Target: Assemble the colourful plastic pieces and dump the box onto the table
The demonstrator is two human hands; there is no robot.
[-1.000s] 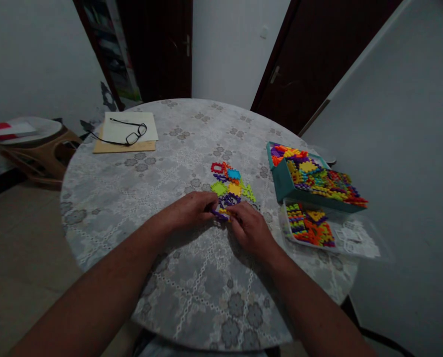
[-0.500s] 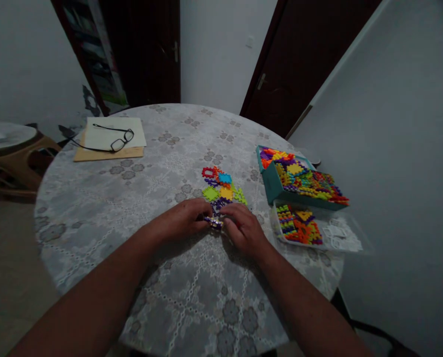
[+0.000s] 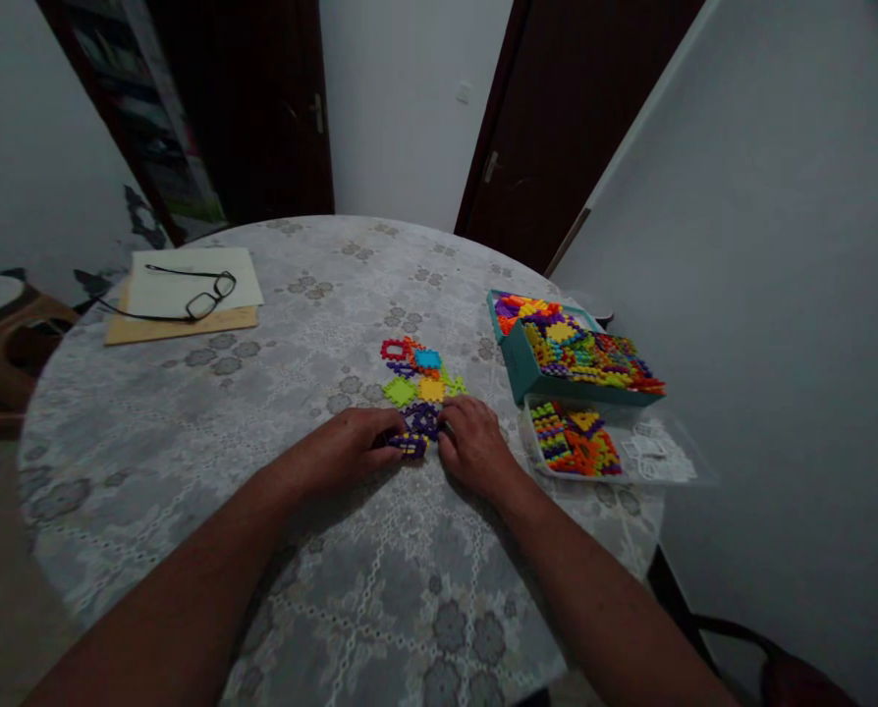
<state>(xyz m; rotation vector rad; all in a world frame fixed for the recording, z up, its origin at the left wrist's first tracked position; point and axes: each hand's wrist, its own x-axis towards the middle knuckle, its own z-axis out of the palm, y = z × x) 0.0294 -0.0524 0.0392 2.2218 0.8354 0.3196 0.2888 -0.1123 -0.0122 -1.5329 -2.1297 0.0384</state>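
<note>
My left hand [image 3: 361, 440] pinches a small purple-and-yellow block of interlocking plastic pieces [image 3: 411, 447] just above the tablecloth. Across from it, my right hand [image 3: 474, 442] has its fingers curled down at the right edge of some loose purple toothed pieces [image 3: 422, 419]; whatever its fingertips hold is hidden. Beyond my hands lie a lime green square piece [image 3: 400, 392], a yellow-orange one [image 3: 431, 390] and a blue one [image 3: 428, 359]. A red frame-shaped piece [image 3: 394, 350] is farthest away, and a green open piece [image 3: 455, 386] lies near my right fingers.
A teal box [image 3: 521, 363] heaped with colourful pieces stands at the right. In front of it is a clear plastic tray [image 3: 578, 478] with more pieces and white frames [image 3: 656, 452]. Black glasses [image 3: 201, 305] rest on papers [image 3: 244, 280] at the left of the round table [image 3: 321, 589].
My right hand has moved away from the purple-and-yellow block to the purple pieces beyond it. The block stays in my left hand. The whole view has shifted slightly.
</note>
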